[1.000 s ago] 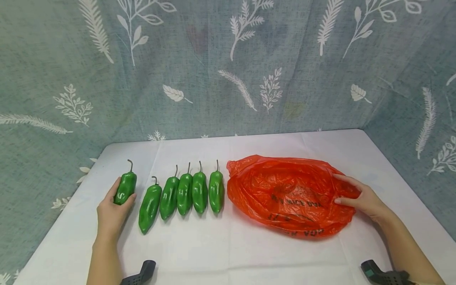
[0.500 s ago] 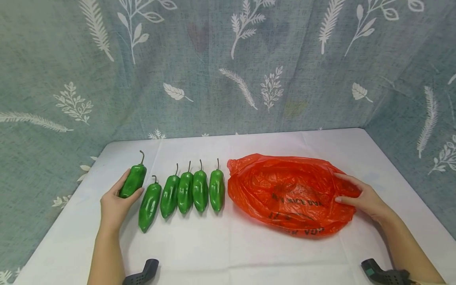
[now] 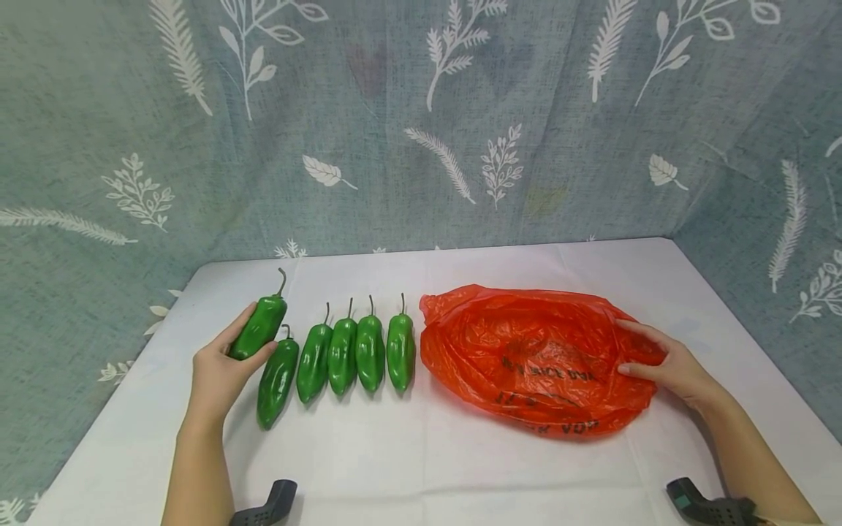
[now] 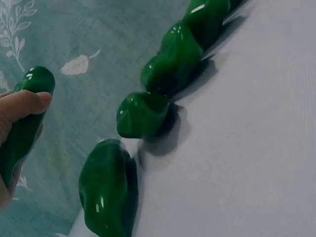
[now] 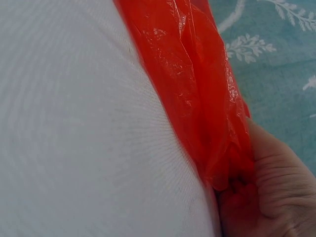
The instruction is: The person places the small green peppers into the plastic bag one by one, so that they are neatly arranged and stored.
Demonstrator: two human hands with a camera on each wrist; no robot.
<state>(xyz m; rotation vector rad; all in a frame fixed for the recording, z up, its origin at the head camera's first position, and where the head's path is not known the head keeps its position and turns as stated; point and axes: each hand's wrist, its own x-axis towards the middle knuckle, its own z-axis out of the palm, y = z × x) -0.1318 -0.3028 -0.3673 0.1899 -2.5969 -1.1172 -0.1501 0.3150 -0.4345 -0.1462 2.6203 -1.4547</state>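
My left hand [image 3: 220, 372] grips a green chili pepper [image 3: 262, 325] by its sides, stem pointing away and up to the right. In the left wrist view the thumb lies across this held pepper [image 4: 24, 128], above the cloth. Just right of it, a second pepper [image 3: 278, 383] lies tilted on the table, its upper part close to my thumb. Several more peppers [image 3: 342, 358] lie side by side, stems away from me. My right hand [image 3: 677, 372] holds the right edge of a red plastic bag [image 3: 526, 321]; in the right wrist view, fingers show dimly through the bag [image 5: 192, 94].
A white cloth [image 3: 395, 453] covers the table. Grey-green curtain fabric [image 3: 381, 175] with white leaf prints hangs behind it and along both sides. Dark wrist devices [image 3: 272, 504] show at the bottom edge. The bag lies wide, with black lettering, right of the pepper row.
My left hand has moved rightward and a little away from me, carrying the pepper, which now overlaps the stem area of the nearest lying pepper. The right hand and bag stay put.
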